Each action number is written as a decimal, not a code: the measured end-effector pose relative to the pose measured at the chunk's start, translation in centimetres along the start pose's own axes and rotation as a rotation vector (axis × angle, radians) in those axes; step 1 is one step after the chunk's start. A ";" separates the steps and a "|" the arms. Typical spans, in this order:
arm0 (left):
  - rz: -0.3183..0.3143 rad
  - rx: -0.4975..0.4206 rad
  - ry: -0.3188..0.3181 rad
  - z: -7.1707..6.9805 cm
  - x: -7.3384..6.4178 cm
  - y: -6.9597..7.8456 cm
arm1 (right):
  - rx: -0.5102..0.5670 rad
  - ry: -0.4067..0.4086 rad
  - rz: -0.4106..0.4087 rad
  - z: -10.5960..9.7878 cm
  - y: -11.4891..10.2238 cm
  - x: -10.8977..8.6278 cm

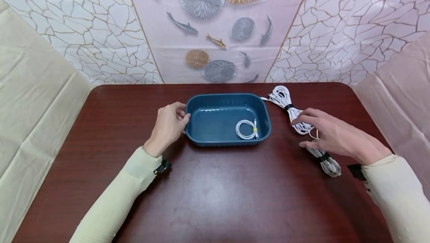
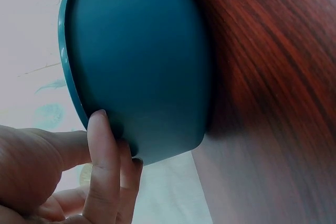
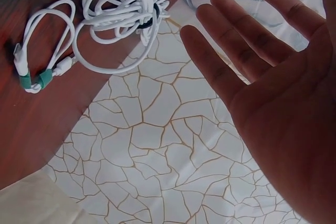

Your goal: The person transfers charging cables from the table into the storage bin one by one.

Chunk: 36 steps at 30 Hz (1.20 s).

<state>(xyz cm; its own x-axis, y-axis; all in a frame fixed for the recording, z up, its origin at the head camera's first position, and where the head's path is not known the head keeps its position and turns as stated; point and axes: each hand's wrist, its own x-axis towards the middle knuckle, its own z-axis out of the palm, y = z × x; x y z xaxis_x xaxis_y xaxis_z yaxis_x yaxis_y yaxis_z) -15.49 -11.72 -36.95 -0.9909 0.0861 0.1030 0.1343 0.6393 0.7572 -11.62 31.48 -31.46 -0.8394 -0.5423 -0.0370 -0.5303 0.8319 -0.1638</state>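
Observation:
A dark blue plastic bin (image 1: 221, 144) stands on the table, and my left hand (image 1: 169, 125) pinches its left rim. In the left wrist view the thumb goes over the rim while the fingers (image 2: 104, 166) lie along the outer wall. Inside the bin, at the front right, is a coiled white cable (image 1: 245, 130) with a yellow tie. My right hand (image 1: 336, 134) hovers, fingers spread and holding nothing, over the cables at the right. Around it are a long white cable bundle (image 1: 280, 95) with a black strap and a greyish bundle (image 1: 330, 167).
A small white cable (image 3: 50, 35) with a green tie shows in the right wrist view; the right hand largely hides it from the head camera. Patterned cloth (image 1: 111, 30) hangs behind the brown table (image 1: 215, 198), with plain cloth at both sides.

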 end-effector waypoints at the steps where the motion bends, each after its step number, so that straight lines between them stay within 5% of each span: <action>1: -0.003 0.000 0.001 0.0 0.0 0.0 | 0.000 0.001 0.000 0.1 0.0 -0.1; 17: -0.004 -0.007 0.000 -0.1 -0.1 0.2 | -0.019 0.094 -0.050 1.0 1.0 -1.2; 36: 0.000 -0.010 -0.006 -0.2 -0.1 0.1 | -0.040 0.098 -0.026 1.3 1.3 -2.4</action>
<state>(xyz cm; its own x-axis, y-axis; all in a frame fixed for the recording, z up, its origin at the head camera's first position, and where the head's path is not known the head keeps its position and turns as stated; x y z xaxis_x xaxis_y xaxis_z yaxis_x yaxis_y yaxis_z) -15.41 -11.82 -36.80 -0.9909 0.0907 0.0993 0.1343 0.6315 0.7636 -10.17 33.71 -32.84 -0.8318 -0.5515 0.0632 -0.5549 0.8226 -0.1242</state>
